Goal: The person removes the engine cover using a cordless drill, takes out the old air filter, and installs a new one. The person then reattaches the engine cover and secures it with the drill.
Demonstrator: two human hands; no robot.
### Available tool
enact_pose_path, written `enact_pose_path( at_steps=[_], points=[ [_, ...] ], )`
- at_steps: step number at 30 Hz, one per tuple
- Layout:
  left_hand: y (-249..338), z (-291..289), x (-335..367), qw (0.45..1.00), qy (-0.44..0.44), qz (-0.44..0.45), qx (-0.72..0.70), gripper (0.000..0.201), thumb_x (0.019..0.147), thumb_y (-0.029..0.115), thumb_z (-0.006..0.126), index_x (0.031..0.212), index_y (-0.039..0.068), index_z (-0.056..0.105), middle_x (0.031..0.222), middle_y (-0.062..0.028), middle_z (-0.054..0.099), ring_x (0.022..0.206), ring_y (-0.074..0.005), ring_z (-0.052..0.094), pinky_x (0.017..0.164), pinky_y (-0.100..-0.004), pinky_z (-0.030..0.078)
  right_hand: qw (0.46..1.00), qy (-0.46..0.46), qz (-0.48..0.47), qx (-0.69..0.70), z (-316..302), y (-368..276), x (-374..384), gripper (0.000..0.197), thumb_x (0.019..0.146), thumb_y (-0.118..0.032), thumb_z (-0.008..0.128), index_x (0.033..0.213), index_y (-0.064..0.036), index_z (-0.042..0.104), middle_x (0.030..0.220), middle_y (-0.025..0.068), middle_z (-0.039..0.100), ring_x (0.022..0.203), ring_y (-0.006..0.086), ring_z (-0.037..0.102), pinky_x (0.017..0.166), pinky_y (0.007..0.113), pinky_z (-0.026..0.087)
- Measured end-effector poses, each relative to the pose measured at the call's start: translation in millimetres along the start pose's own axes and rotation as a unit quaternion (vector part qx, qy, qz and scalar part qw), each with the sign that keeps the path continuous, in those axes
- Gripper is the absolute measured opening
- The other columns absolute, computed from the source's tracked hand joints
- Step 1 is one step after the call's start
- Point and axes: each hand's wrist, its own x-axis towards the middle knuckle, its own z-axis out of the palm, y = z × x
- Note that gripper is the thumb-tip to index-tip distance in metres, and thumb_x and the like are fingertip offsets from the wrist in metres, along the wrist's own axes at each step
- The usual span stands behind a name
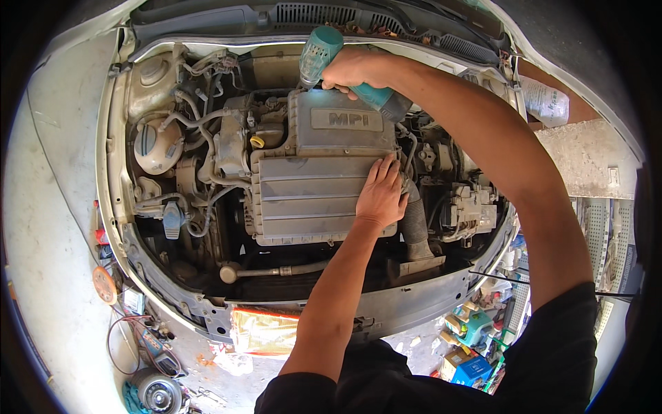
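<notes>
My right hand (pixel 352 67) is wrapped round the grip of a teal cordless drill (pixel 323 50). The drill points down at the far left corner of the dusty grey engine cover (pixel 310 200), where its light falls; the tip and whatever it meets are too small to make out. My left hand (pixel 383 190) lies on the right part of the same cover, fingers stretched out and holding nothing. A yellow-ringed cap (pixel 257 142) sits left of the cover, and a black corrugated air hose (pixel 415 224) runs down its right side.
A round coolant tank (pixel 157 148) and a blue cap (pixel 172 219) stand at the bay's left. In front lies an orange-edged pleated filter in clear wrap (pixel 265 330). Beyond the front edge are a wheel-shaped metal part (pixel 160 395), cables and a blue box (pixel 473 371).
</notes>
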Motion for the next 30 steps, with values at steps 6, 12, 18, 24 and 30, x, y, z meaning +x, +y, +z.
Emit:
enact_pose_path(
  at_steps=[6,12,18,24,30],
  points=[
    [1,-1,1,0.999,-0.035,-0.007,-0.005,0.056,0.093,0.039,0.067,0.125,-0.006,0.071,0.152,-0.0162,0.056,0.155,-0.0333,0.031,0.131,-0.0477,0.02,1.0,0.006,0.002,0.001,0,2,1,0.022,0.092,-0.016,0.065,0.077,-0.0012,0.065,0.073,0.0117,0.067,0.066,0.0235,0.067,0.073,0.044,0.05],
    [0,-2,0,0.999,-0.03,-0.011,-0.015,0.055,0.092,0.038,0.068,0.125,-0.006,0.071,0.152,-0.0163,0.056,0.156,-0.0331,0.031,0.131,-0.0478,0.021,1.0,0.003,-0.003,-0.01,-4,-2,-3,0.021,0.09,-0.017,0.065,0.075,-0.0021,0.065,0.072,0.0126,0.069,0.067,0.024,0.067,0.075,0.043,0.051],
    [0,-2,1,0.999,-0.031,-0.009,-0.005,0.054,0.093,0.039,0.068,0.125,-0.005,0.071,0.152,-0.0161,0.056,0.156,-0.0326,0.031,0.131,-0.0477,0.021,0.999,0.003,-0.016,-0.028,-5,-3,-6,0.033,0.094,-0.022,0.068,0.067,-0.0039,0.061,0.064,0.0093,0.062,0.062,0.023,0.062,0.082,0.046,0.049],
    [0,1,0,1.0,-0.022,-0.006,0.0,0.051,0.092,0.038,0.069,0.121,-0.005,0.07,0.149,-0.0159,0.057,0.154,-0.0325,0.033,0.13,-0.0481,0.023,0.999,0.004,-0.016,-0.033,-6,-2,-5,0.027,0.092,-0.019,0.066,0.071,-0.0019,0.065,0.069,0.014,0.069,0.071,0.0247,0.068,0.078,0.045,0.051],
    [-1,2,-1,1.0,0.011,-0.005,-0.01,0.044,0.089,0.034,0.074,0.112,-0.003,0.071,0.147,-0.0149,0.058,0.151,-0.032,0.037,0.129,-0.0485,0.026,0.999,-0.008,-0.026,-0.042,-7,-1,0,0.03,0.093,-0.021,0.067,0.069,-0.0028,0.064,0.067,0.0125,0.066,0.069,0.0245,0.066,0.081,0.045,0.05]
  ],
)
